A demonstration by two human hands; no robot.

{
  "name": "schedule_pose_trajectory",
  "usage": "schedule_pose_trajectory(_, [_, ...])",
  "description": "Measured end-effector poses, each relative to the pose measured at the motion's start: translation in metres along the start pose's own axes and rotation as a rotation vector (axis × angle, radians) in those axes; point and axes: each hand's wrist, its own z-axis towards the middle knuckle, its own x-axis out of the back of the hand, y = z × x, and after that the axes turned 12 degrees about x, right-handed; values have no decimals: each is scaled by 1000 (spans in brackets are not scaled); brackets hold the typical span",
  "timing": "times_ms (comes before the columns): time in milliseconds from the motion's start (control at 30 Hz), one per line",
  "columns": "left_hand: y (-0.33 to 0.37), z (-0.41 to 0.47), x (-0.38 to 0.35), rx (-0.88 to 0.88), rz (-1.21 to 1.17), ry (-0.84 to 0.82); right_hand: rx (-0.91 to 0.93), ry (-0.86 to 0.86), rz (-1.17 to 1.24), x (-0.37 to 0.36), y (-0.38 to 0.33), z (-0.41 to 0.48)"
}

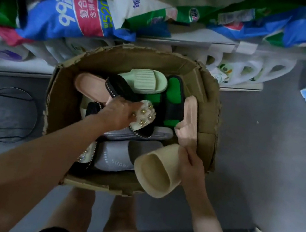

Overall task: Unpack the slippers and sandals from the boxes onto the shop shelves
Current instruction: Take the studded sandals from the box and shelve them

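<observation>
So we've got the cardboard box [65,100] on the floor in front of us, packed with loose slippers and sandals. Our left hand [121,111] is down in the pile, closed around the black sandal [143,121] with the fuzzy studded strap. Our right hand [190,166] grips the beige slipper [155,172] by its side, tipped up at the box's near right corner. That one looks like light, bendy foam, so pinching the strap or edge should do. We'd lift the sandal by its sole, since those studs look snaggy and the fluff could crush.
</observation>
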Motion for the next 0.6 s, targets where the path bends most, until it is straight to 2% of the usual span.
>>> schedule_pose_trajectory(133, [-30,-68,18,-108,-15,-34,148,-24,-7,7,-23,4])
schedule_pose_trajectory(200, [-36,-97,23,-48,-17,-122,218,-88,-103,10,-38,8])
schedule_pose_trajectory(300, [-44,-125,7,80,-101,-192,381,-194,-405,5,-53,22])
schedule_pose_trajectory(400, [-34,-142,-17,111,-171,-141,475,-220,-611,-2,-59,31])
schedule_pose_trajectory(533, [-4,-125,-40,91,-336,-79,598,-126,-681,-9,-62,31])
schedule_pose_trajectory(600, [13,-110,-46,90,-376,-92,646,-141,-718,-14,-59,31])
